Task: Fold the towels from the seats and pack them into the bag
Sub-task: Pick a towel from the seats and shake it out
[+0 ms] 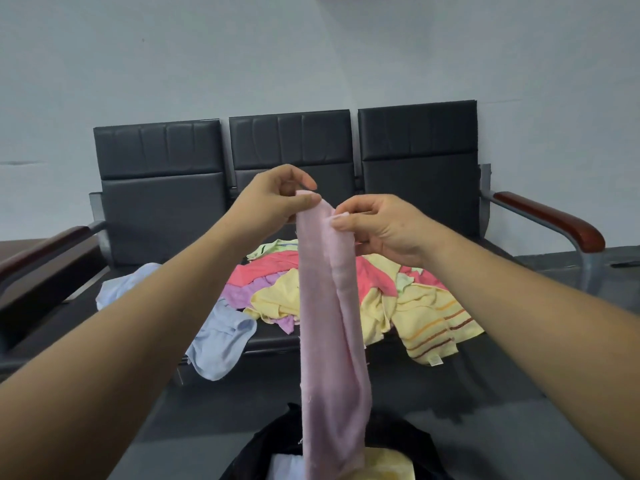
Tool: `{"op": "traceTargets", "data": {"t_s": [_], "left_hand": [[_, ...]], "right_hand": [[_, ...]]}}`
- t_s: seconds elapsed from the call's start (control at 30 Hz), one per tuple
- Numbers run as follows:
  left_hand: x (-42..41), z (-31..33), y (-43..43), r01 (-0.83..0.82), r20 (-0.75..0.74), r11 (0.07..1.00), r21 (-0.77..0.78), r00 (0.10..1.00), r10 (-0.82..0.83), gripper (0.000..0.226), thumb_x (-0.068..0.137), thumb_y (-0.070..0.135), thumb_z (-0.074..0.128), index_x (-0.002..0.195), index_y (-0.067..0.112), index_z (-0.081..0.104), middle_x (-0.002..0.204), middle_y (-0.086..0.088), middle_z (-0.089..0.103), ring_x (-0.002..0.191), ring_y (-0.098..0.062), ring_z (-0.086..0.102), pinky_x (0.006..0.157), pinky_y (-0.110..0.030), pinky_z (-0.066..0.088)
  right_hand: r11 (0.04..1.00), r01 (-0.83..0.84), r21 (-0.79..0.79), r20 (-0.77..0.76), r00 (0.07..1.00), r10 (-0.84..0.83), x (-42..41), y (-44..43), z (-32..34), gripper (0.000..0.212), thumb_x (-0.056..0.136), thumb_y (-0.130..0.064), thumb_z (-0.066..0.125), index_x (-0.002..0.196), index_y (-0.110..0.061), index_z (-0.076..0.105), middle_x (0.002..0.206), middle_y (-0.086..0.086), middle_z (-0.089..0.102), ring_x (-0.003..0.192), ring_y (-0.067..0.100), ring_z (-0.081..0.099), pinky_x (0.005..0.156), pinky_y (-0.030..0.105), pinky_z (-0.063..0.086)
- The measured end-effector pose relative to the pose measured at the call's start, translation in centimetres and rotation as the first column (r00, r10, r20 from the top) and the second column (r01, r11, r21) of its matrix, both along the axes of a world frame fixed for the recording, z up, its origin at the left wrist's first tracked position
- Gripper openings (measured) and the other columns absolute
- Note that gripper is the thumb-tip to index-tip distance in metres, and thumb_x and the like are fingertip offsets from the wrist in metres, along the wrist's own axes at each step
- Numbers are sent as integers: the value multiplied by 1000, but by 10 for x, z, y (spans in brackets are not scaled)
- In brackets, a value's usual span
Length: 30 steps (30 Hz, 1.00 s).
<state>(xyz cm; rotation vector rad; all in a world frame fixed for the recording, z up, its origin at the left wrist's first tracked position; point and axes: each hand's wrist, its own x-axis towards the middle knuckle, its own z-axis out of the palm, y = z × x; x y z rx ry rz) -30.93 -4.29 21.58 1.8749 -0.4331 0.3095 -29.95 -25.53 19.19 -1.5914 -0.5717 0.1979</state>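
Observation:
A long pale pink towel (330,327) hangs straight down in front of me, folded lengthwise into a narrow strip. My left hand (277,199) pinches its top left corner and my right hand (377,226) pinches the top right corner, the two hands close together. The towel's lower end hangs over an open black bag (398,441) on the floor, where a yellow towel (391,464) and a white towel (285,467) lie inside. A loose pile of towels (346,289), coral, yellow, purple and green, covers the middle seat.
A row of three black seats (291,143) stands against a grey wall, with wooden armrests at the left (41,251) and right (550,220). A light blue towel (221,341) droops over the seat's front edge. A striped yellow towel (436,330) hangs on the right.

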Motion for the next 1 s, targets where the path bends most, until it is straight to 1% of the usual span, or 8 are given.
{"op": "traceTargets", "data": {"t_s": [0.2,0.33,0.4,0.53,0.63,0.73,0.9,1.0], "left_hand": [[4,-31,5,70,-125,948,-311,986,-114,22,95,14,69,114,7,62,99,-6,73,89,-22,71,78,-38,57],[1,-72,14,221,-368,961,166,918,-147,31,87,25,80,117,21,71,113,4,77,108,-16,72,99,-40,55],[-1,-96,16,253,-488,942,218,865,-119,42,79,29,86,118,23,71,116,4,76,112,-18,71,106,-49,51],[-3,-126,10,203,-562,962,-185,781,-273,59,75,23,83,128,7,65,125,-20,70,122,-45,62,106,-59,44],[-6,-127,-1,84,-548,884,-460,757,-357,55,81,17,75,132,6,61,117,-17,73,105,-31,72,87,-45,60],[1,-127,-5,6,-490,751,-660,754,-437,54,87,25,69,135,3,59,123,-21,69,110,-32,69,89,-44,59],[20,-135,-1,-39,-405,645,-763,807,-430,32,96,26,56,122,9,65,115,-15,72,108,-29,70,88,-40,58],[28,-144,4,-97,-445,649,-755,803,-397,43,93,26,63,131,6,62,121,-16,71,111,-29,69,89,-40,58]], "right_hand": [[954,94,285,-89,993,-72,10,10,7,5,90,-4,70,89,-9,70,76,5,71,68,19,68,66,36,57],[905,40,423,-130,991,17,18,8,16,5,92,-8,68,97,-7,70,82,5,71,74,19,68,73,37,58],[895,65,441,-150,989,2,24,6,16,6,92,-8,69,98,-7,70,83,5,71,75,20,68,73,36,60],[931,284,227,-227,946,-233,42,2,-9,4,90,-6,72,92,-9,71,77,6,69,68,20,67,63,33,58],[926,350,140,-397,877,-271,55,0,-44,19,92,-6,70,110,-4,70,103,15,69,84,24,67,71,35,60],[965,224,140,-546,830,-113,57,-4,-78,29,95,-26,68,118,-8,66,115,14,64,104,29,60,90,40,54],[985,88,151,-679,733,38,54,-9,-130,71,87,-61,62,126,-2,65,118,13,71,111,30,67,97,47,53],[995,16,101,-654,755,54,50,-10,-152,56,84,-46,71,116,-1,68,106,11,72,99,26,67,92,44,53]]}}
